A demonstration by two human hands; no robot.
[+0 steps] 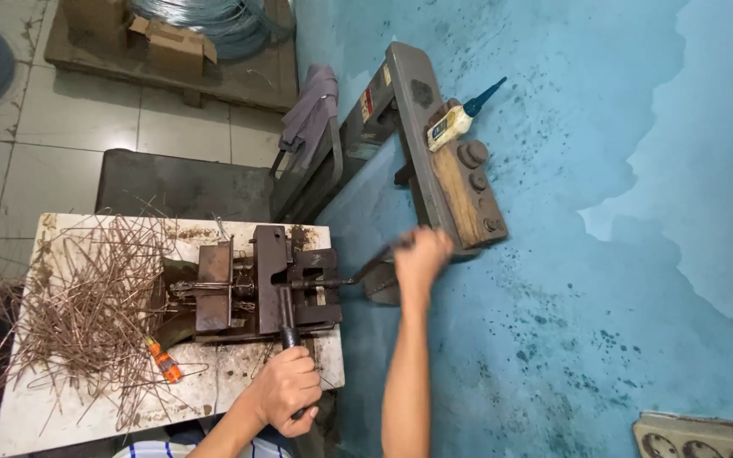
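A rusty brown metal bending machine [265,284] is sitting at the right end of a worn white table [36,416], with thin wires lying across its left block. The left hand [286,392] is closing around a dark handle [288,326] that is sticking out of the machine's front, toward the person. The right hand [422,254] is gripping a long dark lever [366,270] that is running out from the machine's right side, past the table edge and over the blue floor. A loose heap of bent brown wires [86,297] is covering the left half of the table, with an orange screwdriver [163,362] lying at its lower edge. Beyond the right hand, a small pale bottle with a blue nozzle and a yellow label [456,120] is resting on a wooden block on a grey metal frame. An open cardboard box [171,47] is standing on a pallet at the top, beside coils of grey wire [214,21]. The blue floor [638,254] to the right is lying broad and open.
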